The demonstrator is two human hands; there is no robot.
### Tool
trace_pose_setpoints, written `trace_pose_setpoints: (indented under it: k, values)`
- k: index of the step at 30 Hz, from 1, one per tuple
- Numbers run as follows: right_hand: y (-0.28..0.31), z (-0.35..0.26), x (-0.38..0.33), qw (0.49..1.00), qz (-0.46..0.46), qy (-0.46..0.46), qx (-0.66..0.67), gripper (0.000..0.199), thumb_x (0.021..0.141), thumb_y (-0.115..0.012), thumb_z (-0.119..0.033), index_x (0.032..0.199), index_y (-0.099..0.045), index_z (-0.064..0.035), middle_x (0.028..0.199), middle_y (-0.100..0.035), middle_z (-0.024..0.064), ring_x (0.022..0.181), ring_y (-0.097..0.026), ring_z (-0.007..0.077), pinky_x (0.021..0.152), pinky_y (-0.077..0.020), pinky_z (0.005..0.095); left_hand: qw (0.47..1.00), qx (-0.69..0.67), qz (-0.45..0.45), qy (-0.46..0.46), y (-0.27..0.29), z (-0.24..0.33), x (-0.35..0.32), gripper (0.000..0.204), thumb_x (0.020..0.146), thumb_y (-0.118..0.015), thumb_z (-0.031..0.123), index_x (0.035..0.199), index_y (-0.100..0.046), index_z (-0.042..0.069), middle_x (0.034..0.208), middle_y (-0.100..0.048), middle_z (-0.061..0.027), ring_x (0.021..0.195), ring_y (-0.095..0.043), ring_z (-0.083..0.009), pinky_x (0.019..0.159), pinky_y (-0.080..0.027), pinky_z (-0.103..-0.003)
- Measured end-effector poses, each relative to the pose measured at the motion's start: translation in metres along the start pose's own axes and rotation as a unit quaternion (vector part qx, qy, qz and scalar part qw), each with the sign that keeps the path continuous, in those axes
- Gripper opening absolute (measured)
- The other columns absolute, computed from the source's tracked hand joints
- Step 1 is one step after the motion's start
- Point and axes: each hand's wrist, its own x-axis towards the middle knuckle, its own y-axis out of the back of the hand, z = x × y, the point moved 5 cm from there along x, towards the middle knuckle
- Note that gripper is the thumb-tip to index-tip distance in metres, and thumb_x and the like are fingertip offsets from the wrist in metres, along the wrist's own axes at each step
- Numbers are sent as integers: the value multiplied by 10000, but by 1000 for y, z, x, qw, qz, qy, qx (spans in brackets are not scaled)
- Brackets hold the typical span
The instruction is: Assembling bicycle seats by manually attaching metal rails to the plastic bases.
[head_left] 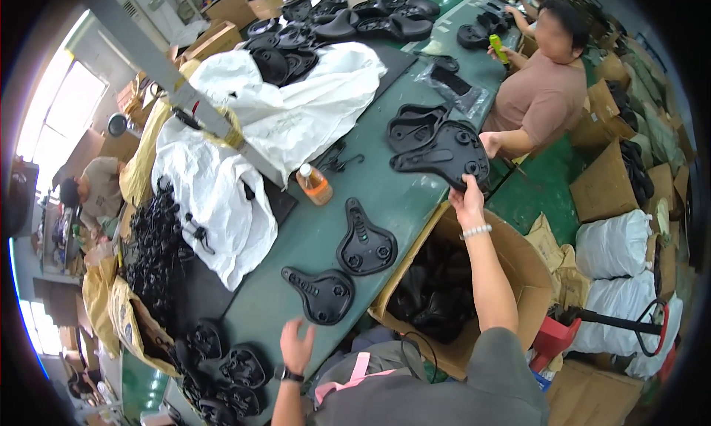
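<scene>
Head view: right hand (468, 202) stretched forward over the open cardboard box (518, 256), fingers closed on the near edge of a black saddle base (444, 153) lying on the green table (392, 196). Left hand (296, 346) hovering empty, fingers spread wide, just short of another black saddle base (322, 294) at the table's near edge.

Daylight glared white from windows (55, 100) at left; bench (385, 196) evenly lit, soft shadows; fisheye bent and blackened edges.
</scene>
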Motion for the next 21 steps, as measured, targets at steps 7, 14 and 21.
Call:
trace_pose_setpoints:
  k: [7, 14, 21]
  values:
    - [-51, 69, -172, 955, -186, -181, -145, 323, 834, -685, -357, 948, -620, -61, 703, -642, 50, 496, -603, 166, 458, -498, 279, 932, 144, 63, -327, 20, 206, 96, 660, 711, -812, 226, 1291, -540, 68, 1415, -460, -208, 1212, -515, -384, 1002, -452, -443]
    - [-35, 86, -166, 940, -256, 52, -221, 581, 950, -600, -484, 1254, -554, 9, 1012, -675, 86, 931, -639, 147, 827, -501, 305, 924, -361, -41, 117, 27, 152, 87, 328, 886, -690, 244, 1010, -621, -53, 753, -658, -65, 542, -601, -95, 497, -450, -221]
    - [-35, 117, -176, 920, -350, -146, -99, 550, 919, -684, -249, 1354, -483, 21, 1254, -590, 98, 1136, -564, 183, 1011, -438, 317, 870, -443, -108, 189, 29, 131, 81, 413, 926, -658, 366, 1060, -603, -21, 746, -625, -45, 513, -579, -114, 475, -427, -232]
